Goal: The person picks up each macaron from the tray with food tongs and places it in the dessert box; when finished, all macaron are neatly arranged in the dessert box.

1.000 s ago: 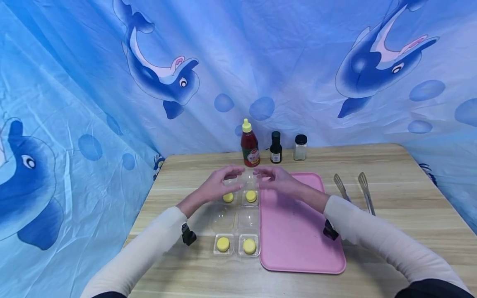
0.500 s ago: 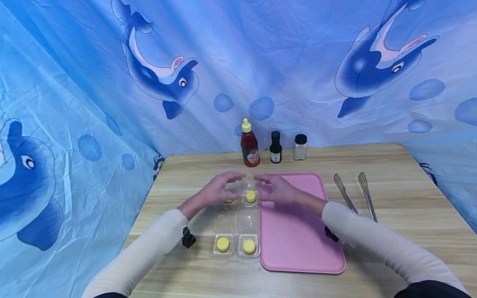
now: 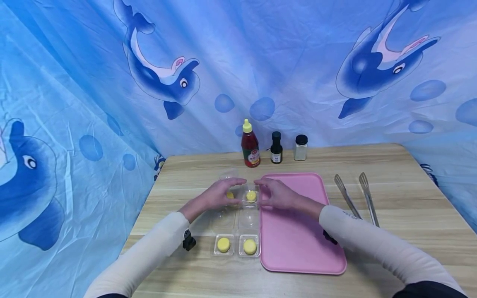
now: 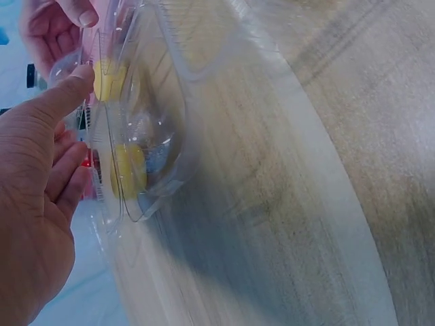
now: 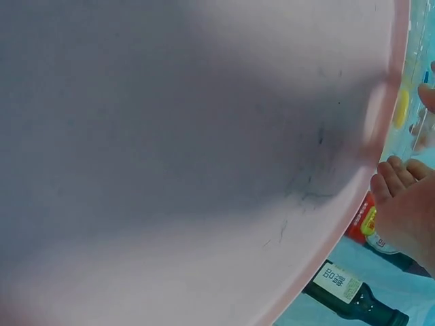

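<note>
Clear plastic boxes, each with a round yellow cake that looks like a macaron, stand left of the pink tray (image 3: 302,244). My left hand (image 3: 219,194) and right hand (image 3: 280,194) flank the far right box (image 3: 251,203), whose see-through lid leans low over its macaron (image 3: 251,195). Thumbs are at the near side, other fingers at the far side, fairly straight. In the left wrist view my left thumb (image 4: 71,92) touches clear plastic. My right fingertips (image 5: 393,163) are beside the tray rim in the right wrist view; their contact is hard to see.
Two near boxes (image 3: 223,252) have their lids laid back. The far left box's lid (image 3: 228,174) is raised. Behind stand a red sauce bottle (image 3: 251,147), a dark bottle (image 3: 276,148) and a black-capped jar (image 3: 300,148). Metal tongs (image 3: 367,194) lie right of the tray.
Both hands have come nearer to my body, and the far right box's lid has swung from raised down over its macaron. The far left box's raised lid has come into view.
</note>
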### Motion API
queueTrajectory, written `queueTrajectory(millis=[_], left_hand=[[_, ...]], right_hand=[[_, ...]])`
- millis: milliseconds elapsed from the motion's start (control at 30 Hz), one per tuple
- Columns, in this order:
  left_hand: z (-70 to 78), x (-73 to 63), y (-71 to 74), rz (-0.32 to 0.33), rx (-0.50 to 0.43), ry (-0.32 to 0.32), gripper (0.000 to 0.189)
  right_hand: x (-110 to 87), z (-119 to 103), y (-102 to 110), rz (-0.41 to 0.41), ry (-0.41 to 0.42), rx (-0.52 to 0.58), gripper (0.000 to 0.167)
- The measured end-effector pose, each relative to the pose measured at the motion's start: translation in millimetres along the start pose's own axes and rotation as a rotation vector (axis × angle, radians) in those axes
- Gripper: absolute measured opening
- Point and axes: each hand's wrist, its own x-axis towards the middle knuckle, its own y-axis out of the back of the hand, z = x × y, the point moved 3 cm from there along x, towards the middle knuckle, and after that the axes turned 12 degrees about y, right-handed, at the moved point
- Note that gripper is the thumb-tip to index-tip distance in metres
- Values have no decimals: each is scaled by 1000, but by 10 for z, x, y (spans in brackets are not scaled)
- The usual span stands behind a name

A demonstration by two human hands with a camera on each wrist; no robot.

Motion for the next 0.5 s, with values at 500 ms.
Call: queueTrajectory(millis=[500], left_hand=[[-32,-11,-27,-12,68,-13,75]], right_hand=[[-1,-12,-18,-28,-20,-41,81]])
